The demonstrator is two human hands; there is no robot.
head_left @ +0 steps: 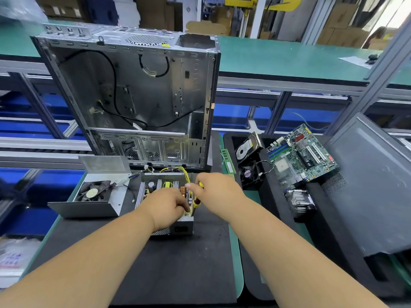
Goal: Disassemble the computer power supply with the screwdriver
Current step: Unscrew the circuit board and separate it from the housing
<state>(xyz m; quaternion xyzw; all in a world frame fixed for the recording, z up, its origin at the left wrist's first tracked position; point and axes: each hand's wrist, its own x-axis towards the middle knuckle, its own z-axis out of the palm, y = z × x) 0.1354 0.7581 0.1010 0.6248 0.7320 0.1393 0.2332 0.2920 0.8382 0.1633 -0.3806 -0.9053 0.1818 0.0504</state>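
The opened power supply sits on the black mat in front of me, its circuit board, heat sinks and yellow wires exposed. My left hand rests over the board with fingers curled down at the near right corner; what they touch is hidden. My right hand grips a yellow-and-black screwdriver, held upright at the supply's right side, tip down by the left fingers. The removed metal cover with its fan lies to the left of the supply.
An empty computer case stands upright just behind the supply. To the right lie a RAM stick, a hard drive, a small fan, a motherboard, a heat sink and a grey side panel.
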